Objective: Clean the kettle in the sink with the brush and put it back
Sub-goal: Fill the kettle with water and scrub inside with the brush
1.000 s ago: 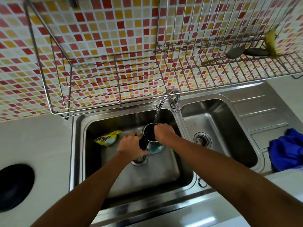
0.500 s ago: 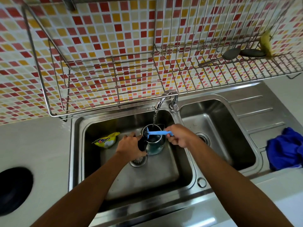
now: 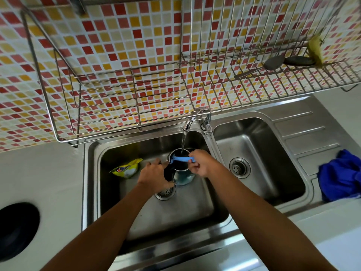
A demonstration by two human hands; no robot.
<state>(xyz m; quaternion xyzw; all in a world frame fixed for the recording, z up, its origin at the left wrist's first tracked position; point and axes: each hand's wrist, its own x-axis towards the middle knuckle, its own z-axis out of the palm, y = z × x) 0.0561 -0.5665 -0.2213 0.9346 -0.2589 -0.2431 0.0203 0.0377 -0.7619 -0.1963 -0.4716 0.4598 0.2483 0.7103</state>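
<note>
Small square tiles in red, orange, yellow and cream cover the wall behind a stainless-steel double sink (image 3: 93, 192), with a wire dish rack (image 3: 136, 90) mounted above it. Down in the left basin a metal kettle (image 3: 182, 173) stands upright, its round open mouth facing up, directly under a thin stream of water from the chrome tap (image 3: 192, 119). Its black handle sticks out to the left, and the left hand (image 3: 156, 178) is closed around that handle. The right hand (image 3: 202, 163) pinches one end of a light blue brush (image 3: 180, 159) — a slim plastic strip lying almost level across the kettle's rim, its long axis running left to right, the far end pointing left. A crumpled yellow packet (image 3: 126, 169) lies on the basin floor to the left, well apart from the kettle. On the ribbed draining board at the right sits a bunched blue cloth (image 3: 340, 177).
</note>
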